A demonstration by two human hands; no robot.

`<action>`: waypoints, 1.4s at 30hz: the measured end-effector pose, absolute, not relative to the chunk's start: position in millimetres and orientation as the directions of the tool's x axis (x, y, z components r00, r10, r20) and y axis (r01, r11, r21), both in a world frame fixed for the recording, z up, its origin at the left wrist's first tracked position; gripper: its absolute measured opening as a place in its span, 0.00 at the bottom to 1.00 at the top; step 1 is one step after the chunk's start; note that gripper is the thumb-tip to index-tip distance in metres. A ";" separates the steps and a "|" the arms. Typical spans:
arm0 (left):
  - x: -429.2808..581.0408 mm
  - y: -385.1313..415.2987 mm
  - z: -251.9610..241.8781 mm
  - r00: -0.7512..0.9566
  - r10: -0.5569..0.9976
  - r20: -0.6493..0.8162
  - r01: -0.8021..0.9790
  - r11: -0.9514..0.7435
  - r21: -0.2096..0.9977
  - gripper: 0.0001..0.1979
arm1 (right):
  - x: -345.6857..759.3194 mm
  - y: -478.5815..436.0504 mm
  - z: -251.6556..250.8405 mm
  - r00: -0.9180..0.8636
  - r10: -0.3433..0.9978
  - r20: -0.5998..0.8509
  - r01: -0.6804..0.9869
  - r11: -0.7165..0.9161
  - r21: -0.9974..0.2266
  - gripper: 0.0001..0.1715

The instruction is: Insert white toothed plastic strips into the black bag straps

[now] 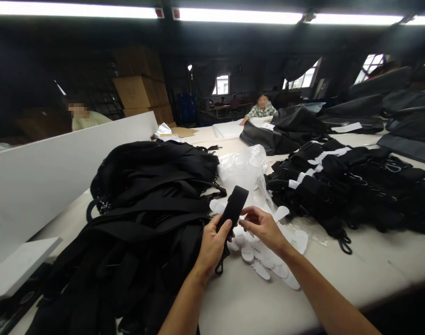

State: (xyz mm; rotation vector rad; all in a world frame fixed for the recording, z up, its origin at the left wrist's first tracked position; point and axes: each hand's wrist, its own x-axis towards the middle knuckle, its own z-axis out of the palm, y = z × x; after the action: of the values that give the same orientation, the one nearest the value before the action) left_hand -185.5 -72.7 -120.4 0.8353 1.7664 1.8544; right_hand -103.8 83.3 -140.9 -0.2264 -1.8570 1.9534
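My left hand grips a short black strap piece and holds it upright above the table. A thin black loop hangs from below that hand. My right hand is just to the right of the strap, fingers curled toward its lower end and almost touching it. Whether it holds anything I cannot make out. Under both hands lie several white oval paper pieces scattered on the white table.
A large pile of black straps and bags lies left, another pile of black straps right. A clear plastic bag sits behind the hands. A white board stands at the left. Two people are farther back, near cardboard boxes.
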 end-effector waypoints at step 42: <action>-175.7 -64.6 -144.7 -0.578 0.811 0.091 0.263 0.079 0.962 0.13 | -98.8 101.2 -155.9 -0.928 0.342 0.147 -0.110 0.125 -0.986 0.19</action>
State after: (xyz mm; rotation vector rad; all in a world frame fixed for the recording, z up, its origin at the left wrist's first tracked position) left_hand -175.7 -64.6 -144.7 1.0582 1.8879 1.5183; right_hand -98.8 101.2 -155.9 -0.2258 -2.0717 1.8634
